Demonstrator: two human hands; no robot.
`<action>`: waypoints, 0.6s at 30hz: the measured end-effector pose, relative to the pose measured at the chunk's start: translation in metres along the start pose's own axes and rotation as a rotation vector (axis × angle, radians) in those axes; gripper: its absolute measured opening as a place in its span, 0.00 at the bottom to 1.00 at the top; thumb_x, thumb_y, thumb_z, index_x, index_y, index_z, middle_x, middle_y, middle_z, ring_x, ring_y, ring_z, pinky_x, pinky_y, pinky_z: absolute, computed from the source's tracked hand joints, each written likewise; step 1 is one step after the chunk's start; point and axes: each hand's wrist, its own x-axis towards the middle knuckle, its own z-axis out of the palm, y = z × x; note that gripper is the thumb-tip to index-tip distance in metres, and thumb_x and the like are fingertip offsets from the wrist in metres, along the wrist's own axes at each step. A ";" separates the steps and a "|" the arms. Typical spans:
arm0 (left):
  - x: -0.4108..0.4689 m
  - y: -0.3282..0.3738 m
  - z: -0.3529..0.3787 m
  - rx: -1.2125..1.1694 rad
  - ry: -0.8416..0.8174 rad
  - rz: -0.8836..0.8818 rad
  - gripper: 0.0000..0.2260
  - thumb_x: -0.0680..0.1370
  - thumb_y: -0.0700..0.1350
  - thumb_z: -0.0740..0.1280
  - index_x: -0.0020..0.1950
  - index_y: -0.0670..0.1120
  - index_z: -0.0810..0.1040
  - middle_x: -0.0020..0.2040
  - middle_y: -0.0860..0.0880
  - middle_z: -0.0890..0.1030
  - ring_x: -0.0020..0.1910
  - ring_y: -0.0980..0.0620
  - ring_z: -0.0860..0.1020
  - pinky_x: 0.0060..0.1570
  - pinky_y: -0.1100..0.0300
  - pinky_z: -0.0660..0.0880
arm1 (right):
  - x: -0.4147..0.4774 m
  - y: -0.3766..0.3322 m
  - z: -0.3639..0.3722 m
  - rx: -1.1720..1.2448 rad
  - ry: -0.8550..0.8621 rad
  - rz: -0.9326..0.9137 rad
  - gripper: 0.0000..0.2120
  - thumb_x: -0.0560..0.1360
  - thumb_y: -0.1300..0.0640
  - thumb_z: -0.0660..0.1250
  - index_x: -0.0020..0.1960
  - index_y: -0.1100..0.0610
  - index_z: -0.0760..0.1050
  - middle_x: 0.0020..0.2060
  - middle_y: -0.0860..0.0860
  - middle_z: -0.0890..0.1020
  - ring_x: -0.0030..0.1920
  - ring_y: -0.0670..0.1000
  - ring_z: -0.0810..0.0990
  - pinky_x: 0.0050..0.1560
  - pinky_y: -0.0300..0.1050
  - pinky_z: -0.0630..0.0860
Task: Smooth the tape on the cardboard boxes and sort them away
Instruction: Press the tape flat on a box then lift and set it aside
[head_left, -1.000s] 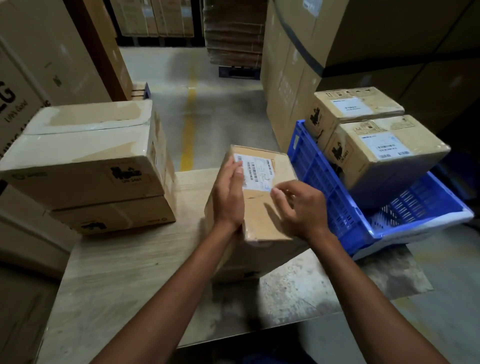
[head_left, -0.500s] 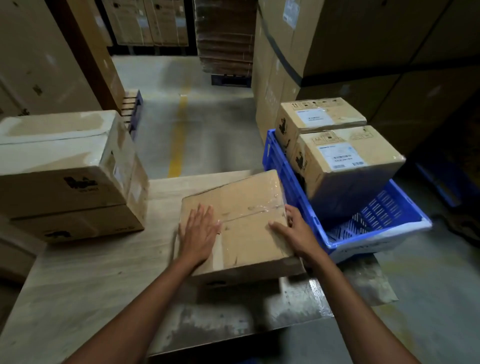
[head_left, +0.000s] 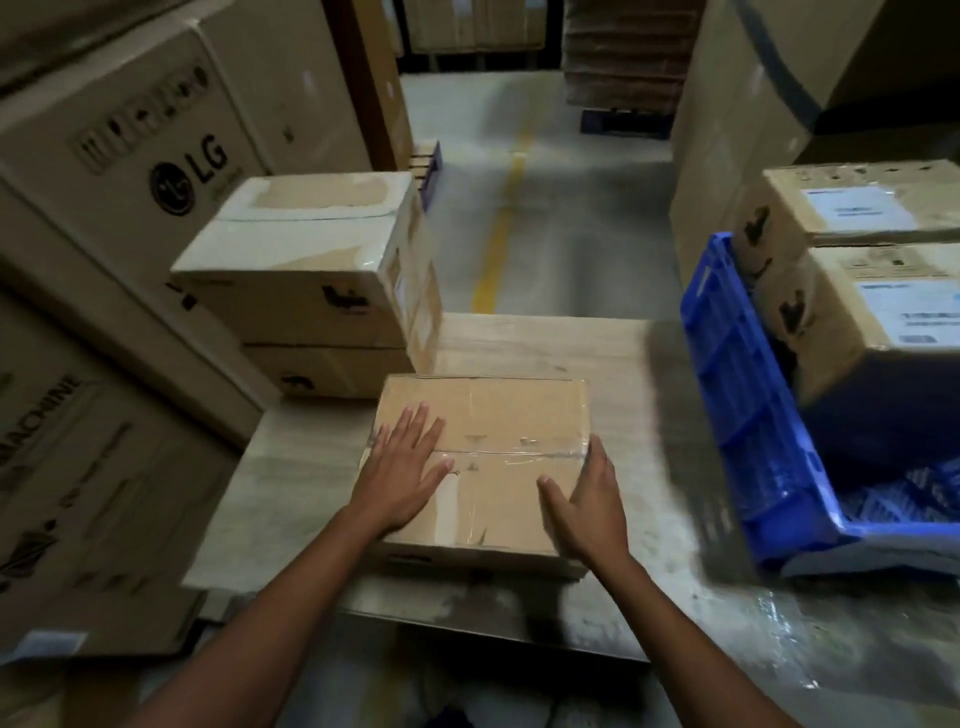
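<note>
The wooden table (head_left: 613, 364) carries the taped cardboard box (head_left: 498, 410) near its front middle. Right of that box, a blue crate (head_left: 748, 415) tilts and holds two labelled cartons (head_left: 852, 332). Behind and left of the box sits a stack of two boxes (head_left: 301, 260). The left hand (head_left: 402, 467) lies flat on the box top, fingers spread across the clear tape (head_left: 519, 454). The right hand (head_left: 589, 499) is straight-fingered against the box's right edge, thumb on top.
</note>
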 end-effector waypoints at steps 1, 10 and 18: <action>-0.006 -0.016 -0.001 0.009 0.002 -0.013 0.36 0.77 0.69 0.39 0.82 0.56 0.47 0.82 0.52 0.41 0.80 0.52 0.39 0.78 0.50 0.40 | -0.003 -0.012 0.013 -0.120 -0.008 -0.079 0.40 0.78 0.41 0.65 0.82 0.53 0.50 0.81 0.56 0.54 0.79 0.59 0.57 0.75 0.54 0.62; -0.029 -0.157 -0.017 -0.008 0.035 -0.062 0.42 0.72 0.74 0.29 0.82 0.56 0.46 0.81 0.53 0.39 0.80 0.53 0.37 0.78 0.50 0.39 | -0.006 -0.112 0.120 -0.548 -0.181 -0.379 0.41 0.75 0.33 0.36 0.82 0.52 0.49 0.82 0.54 0.43 0.80 0.57 0.36 0.80 0.58 0.52; -0.018 -0.254 -0.034 0.005 0.029 -0.018 0.44 0.70 0.74 0.26 0.82 0.56 0.45 0.82 0.53 0.40 0.80 0.53 0.37 0.78 0.49 0.41 | -0.007 -0.179 0.191 -0.566 -0.132 -0.357 0.40 0.76 0.33 0.39 0.82 0.54 0.55 0.82 0.56 0.49 0.81 0.58 0.40 0.79 0.55 0.54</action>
